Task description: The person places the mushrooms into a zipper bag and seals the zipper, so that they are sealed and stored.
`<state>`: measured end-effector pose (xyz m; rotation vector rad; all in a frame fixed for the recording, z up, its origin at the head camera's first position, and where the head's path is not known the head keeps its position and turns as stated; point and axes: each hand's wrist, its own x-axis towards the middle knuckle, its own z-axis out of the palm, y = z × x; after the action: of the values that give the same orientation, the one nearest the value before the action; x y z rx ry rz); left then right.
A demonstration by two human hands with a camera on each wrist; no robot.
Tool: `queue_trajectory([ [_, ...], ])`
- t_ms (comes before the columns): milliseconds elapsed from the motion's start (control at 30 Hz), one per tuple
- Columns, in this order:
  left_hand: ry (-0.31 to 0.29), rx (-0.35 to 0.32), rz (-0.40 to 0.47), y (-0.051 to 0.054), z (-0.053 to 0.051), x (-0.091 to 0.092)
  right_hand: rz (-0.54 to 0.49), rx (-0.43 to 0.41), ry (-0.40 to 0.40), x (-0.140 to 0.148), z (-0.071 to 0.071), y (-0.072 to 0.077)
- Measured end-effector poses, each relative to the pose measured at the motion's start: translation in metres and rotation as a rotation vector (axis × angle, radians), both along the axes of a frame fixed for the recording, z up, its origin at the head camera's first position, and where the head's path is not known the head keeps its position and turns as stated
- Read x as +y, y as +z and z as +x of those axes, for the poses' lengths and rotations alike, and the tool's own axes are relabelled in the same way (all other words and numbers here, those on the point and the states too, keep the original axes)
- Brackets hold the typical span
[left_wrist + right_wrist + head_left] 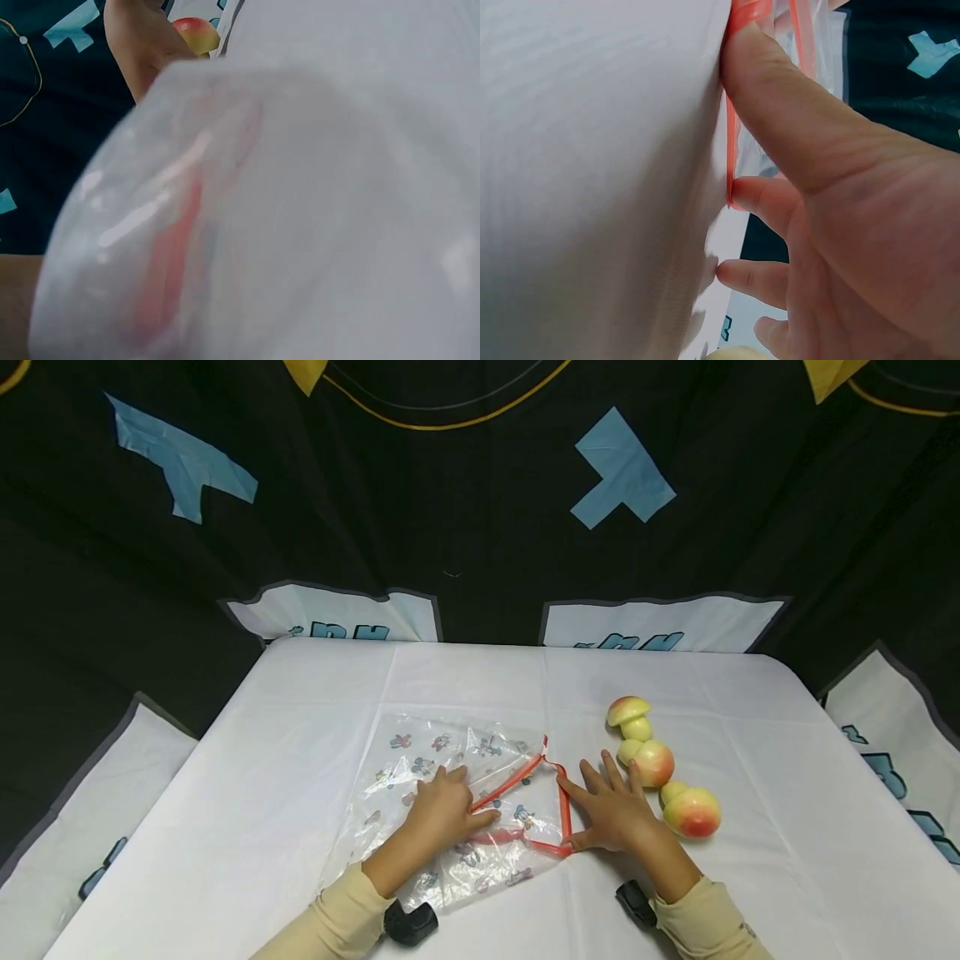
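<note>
A clear plastic zip bag (420, 768) printed with small cartoon figures lies on the table, its red-edged mouth (566, 806) parted and facing right. My left hand (442, 810) rests on top of the bag, thumb stretched toward the red strip. At the mouth, my right hand (615, 810) has its fingers spread; its thumb (780, 97) and index finger touch the red edge. Just beyond the right hand are three yellow toy mushrooms with reddish caps: a far one (630, 717), a middle one (648, 762) and a near one (692, 812). Blurred plastic fills much of the left wrist view.
A white cloth covers the table (787, 860). Behind it hangs a dark curtain (465, 527) with blue patches (626, 468). Black wrist straps (410, 924) sit at both sleeves.
</note>
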<state>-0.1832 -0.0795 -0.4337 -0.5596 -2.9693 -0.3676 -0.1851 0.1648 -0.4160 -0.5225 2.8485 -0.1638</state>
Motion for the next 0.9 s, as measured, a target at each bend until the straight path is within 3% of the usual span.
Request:
queue_trajectory([
  [300, 0.036, 0.030, -0.022, 0.005, 0.000, -0.001, 0.002, 0.013, 0.006, 0.000, 0.002, 0.002],
  [467, 0.008, 0.055, -0.139, 0.003, 0.002, 0.000, 0.006, 0.018, 0.009, -0.001, 0.003, 0.003],
  [900, -0.024, -0.084, -0.120, 0.013, 0.014, 0.001, 0.006, 0.006, 0.006, -0.002, 0.000, -0.001],
])
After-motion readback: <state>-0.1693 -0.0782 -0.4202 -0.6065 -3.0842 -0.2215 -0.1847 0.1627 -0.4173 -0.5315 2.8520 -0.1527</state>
